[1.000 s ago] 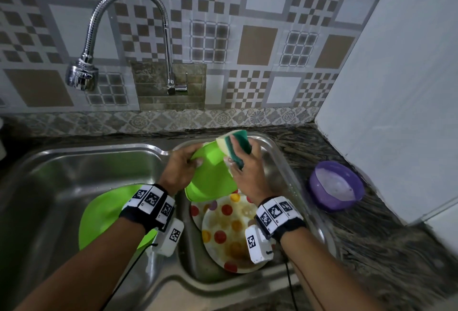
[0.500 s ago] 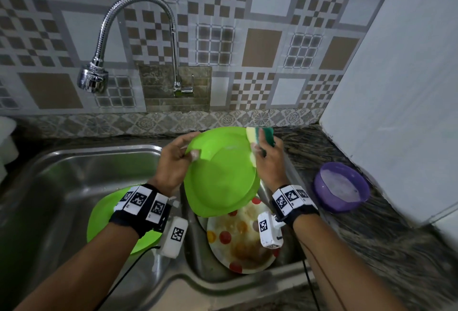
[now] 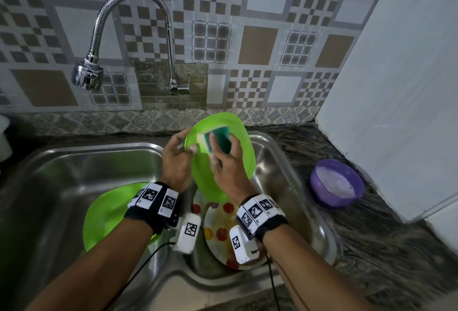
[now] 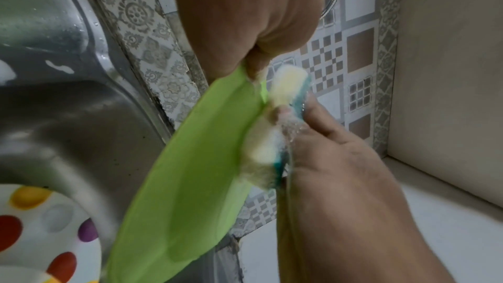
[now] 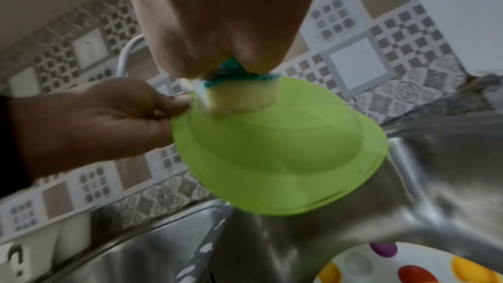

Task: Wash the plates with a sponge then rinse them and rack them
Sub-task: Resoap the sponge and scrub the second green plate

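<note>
We see left hand (image 3: 176,159) pinching smooth round green plate (image 3: 223,162) rim, right hand (image 3: 229,174) gripping foamy sponge (image 3: 218,140), over steel sink (image 3: 285,162) right edge

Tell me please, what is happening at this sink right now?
A person is washing dishes. The left hand grips the rim of a round green plastic plate, tilted over the right basin of the steel sink. The right hand presses a yellow-and-green sponge against it. A white polka-dot plate lies below; another green plate lies in the left basin.
</note>
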### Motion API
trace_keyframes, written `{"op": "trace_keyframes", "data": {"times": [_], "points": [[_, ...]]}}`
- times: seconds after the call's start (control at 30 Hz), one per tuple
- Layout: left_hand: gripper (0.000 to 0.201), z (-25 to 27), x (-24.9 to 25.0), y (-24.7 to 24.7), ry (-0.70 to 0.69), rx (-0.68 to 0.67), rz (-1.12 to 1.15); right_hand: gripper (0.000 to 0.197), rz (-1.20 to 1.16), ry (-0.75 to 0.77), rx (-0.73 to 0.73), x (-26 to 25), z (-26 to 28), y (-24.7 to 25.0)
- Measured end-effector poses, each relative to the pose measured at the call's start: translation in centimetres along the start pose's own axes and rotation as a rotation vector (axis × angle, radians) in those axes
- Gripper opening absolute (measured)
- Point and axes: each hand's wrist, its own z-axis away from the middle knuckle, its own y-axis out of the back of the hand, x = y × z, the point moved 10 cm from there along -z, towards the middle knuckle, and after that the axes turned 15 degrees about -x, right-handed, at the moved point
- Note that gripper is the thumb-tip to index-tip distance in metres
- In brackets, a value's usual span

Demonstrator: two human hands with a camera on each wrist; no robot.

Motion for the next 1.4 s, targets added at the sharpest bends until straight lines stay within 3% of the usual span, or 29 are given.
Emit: {"op": "trace_keyframes", "data": {"times": [0.1,0.27,0.37,0.53,0.67,0.77,1.0,1.23,1.4], "points": [[0.046,-0.7,1.3,0.4,0.015,0.022,0.033,0.044,0.038,0.111,-0.101,-1.9,0.6,-1.3],[0.039,-0.6,2.1,3.0,0.018,0.098,0.075,0.045,0.077,0.146,-0.162,-1.4,1.6,-0.6],[0.040,-0.2,2.7,3.1,0.002,0.087,0.105,0.045,0.106,0.087,-0.088,0.2,0.3,1.3],[0.046,0.9,3.6,3.2,-0.008,0.070,0.131,0.046,0.130,-0.138,0.078,4.5,-1.3,5.5],[0.047,1.7,4.3,4.0,-0.044,0.155,0.208,0.044,0.036,-0.272,0.248,6.8,0.4,6.4],[0.048,1.9,4.7,4.8,-0.068,0.215,0.308,0.041,-0.023,-0.191,0.289,5.7,2.4,4.6],[0.050,2.7,4.4,5.8,-0.117,0.308,0.361,0.041,-0.031,0.009,0.153,-0.8,3.5,-2.2],[0.058,4.9,4.0,7.4,-0.086,0.238,0.161,0.058,-0.025,0.148,0.002,-7.5,1.9,-6.8],[0.044,6.7,7.4,11.2,-0.154,0.156,-0.135,0.045,-0.111,0.128,0.019,-8.4,0.4,-6.4]]}}
